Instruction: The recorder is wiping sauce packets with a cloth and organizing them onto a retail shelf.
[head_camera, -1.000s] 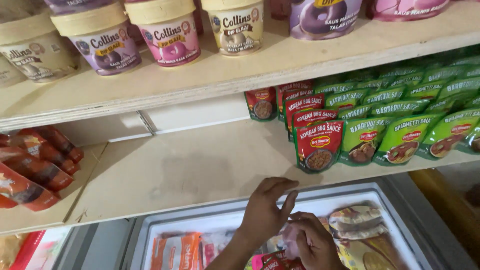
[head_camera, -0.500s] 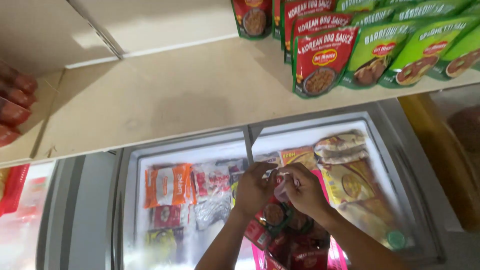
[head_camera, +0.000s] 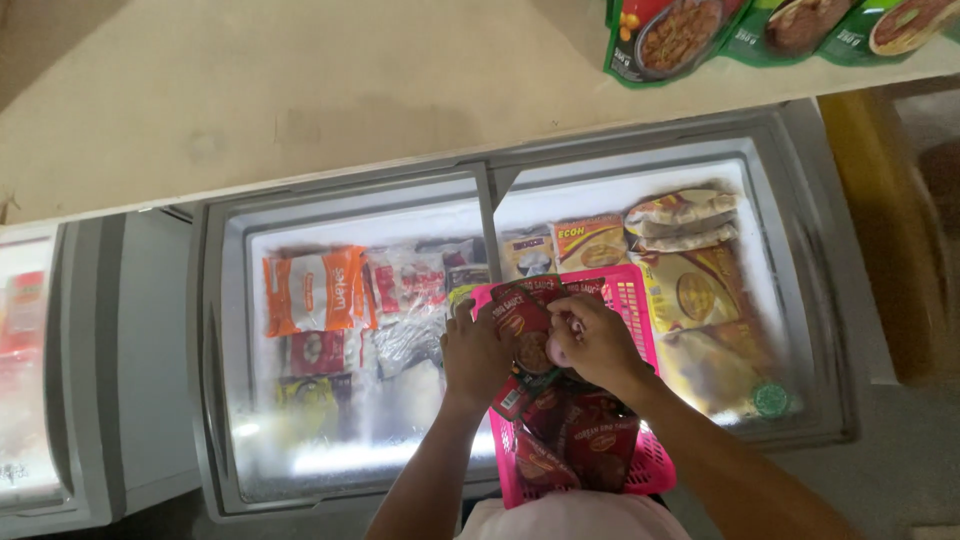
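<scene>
Freezer (head_camera: 330, 210) now fills view; both hands (head_camera: 478, 352) (head_camera: 590, 340) still pinching red pouch (head_camera: 522, 325).

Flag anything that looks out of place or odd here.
A pink basket of dark red sauce pouches rests on the chest freezer's glass lid, above frozen packs. Both hands, left hand and right hand, grip one pouch.

I count one pink basket (head_camera: 634, 300), one chest freezer (head_camera: 210, 400), two orange packets (head_camera: 312, 290) and two hands.
</scene>
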